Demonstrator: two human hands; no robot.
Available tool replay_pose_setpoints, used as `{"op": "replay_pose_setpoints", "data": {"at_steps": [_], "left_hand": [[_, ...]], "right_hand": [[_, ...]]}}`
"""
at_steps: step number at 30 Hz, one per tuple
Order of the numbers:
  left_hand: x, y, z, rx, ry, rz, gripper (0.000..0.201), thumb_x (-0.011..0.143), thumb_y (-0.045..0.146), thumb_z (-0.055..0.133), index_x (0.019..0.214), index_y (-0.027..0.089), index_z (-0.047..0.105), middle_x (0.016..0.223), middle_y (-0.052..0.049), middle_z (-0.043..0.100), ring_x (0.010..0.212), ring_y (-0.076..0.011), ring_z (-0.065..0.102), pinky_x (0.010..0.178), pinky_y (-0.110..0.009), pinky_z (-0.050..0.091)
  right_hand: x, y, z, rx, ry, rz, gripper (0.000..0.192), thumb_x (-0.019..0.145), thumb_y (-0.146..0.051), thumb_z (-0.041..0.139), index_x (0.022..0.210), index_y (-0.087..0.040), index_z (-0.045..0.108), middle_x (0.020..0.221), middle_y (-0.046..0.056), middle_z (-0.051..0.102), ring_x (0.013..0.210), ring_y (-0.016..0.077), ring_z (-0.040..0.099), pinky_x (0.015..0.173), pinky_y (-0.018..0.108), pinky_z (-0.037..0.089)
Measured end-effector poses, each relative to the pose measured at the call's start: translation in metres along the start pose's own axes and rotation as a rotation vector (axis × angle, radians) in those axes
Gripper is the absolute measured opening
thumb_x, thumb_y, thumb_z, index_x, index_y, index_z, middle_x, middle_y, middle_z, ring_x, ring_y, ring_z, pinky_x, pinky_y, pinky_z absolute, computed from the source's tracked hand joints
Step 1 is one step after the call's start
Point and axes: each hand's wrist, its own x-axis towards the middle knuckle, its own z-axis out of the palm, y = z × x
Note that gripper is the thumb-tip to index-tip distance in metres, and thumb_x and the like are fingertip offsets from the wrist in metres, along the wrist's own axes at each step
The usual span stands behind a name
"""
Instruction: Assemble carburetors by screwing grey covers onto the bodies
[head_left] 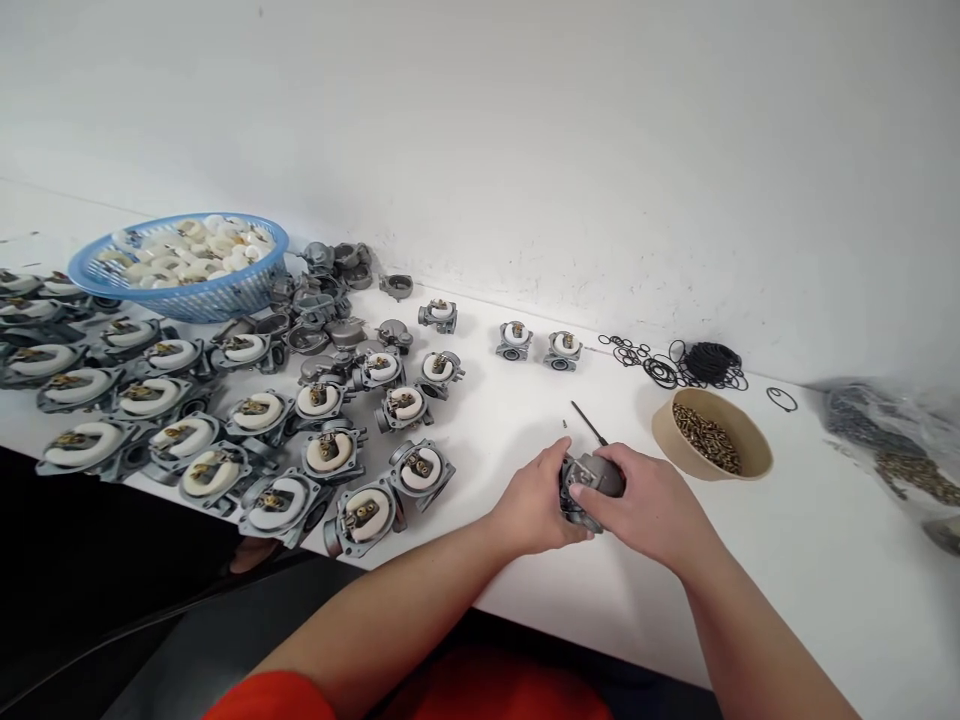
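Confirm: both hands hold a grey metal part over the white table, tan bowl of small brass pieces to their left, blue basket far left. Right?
One error: the tan bowl of brass pieces sits to the right of the hands, not left. The head view shows the left hand and right hand on the grey metal part, blue basket far left.

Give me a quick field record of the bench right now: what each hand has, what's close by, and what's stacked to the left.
left hand: grips the near-left side of a grey metal part
right hand: wrapped over the top of the same part
thin tool: lies on the white table just beyond the hands
tan bowl: right of the hands, holds small brass pieces
black rings: heaped by the wall, behind the bowl
assembled parts: rows with white inserts, left side
blue basket: far left, holds white pieces
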Motion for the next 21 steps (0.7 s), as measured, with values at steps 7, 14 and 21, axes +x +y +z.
{"op": "replay_pose_setpoints", "data": {"at_steps": [7, 14, 21], "left_hand": [[-0.002, 0.002, -0.006, -0.017, -0.022, -0.030, 0.133, 0.046, 0.041, 0.091, 0.154, 0.015, 0.019, 0.143, -0.020, 0.049, 0.126, -0.0398, 0.053, 0.104, -0.053, 0.045], [-0.002, 0.006, -0.007, -0.057, -0.012, -0.069, 0.132, 0.044, 0.036, 0.093, 0.154, 0.018, 0.022, 0.145, -0.018, 0.047, 0.129, -0.0387, 0.051, 0.107, -0.051, 0.043], [-0.001, 0.006, -0.008, -0.062, -0.008, -0.060, 0.135, 0.043, 0.035, 0.093, 0.154, 0.015, 0.020, 0.143, -0.019, 0.051, 0.131, -0.0388, 0.049, 0.108, -0.051, 0.042]], "right_hand": [[-0.017, 0.014, 0.029, 0.116, 0.099, -0.024, 0.045, 0.090, -0.054, 0.046, 0.120, -0.023, 0.060, 0.112, 0.009, 0.066, 0.092, 0.0270, 0.065, 0.072, 0.041, 0.052], [-0.013, 0.057, 0.014, 0.445, -0.033, -0.280, 0.055, 0.090, -0.032, 0.049, 0.145, -0.030, 0.045, 0.153, 0.006, 0.037, 0.138, 0.0301, 0.041, 0.108, 0.049, 0.044], [0.007, 0.056, 0.015, 0.489, -0.217, -0.453, 0.059, 0.078, -0.015, 0.062, 0.135, -0.030, 0.056, 0.141, 0.008, 0.052, 0.129, 0.0291, 0.051, 0.103, 0.047, 0.050]]}}
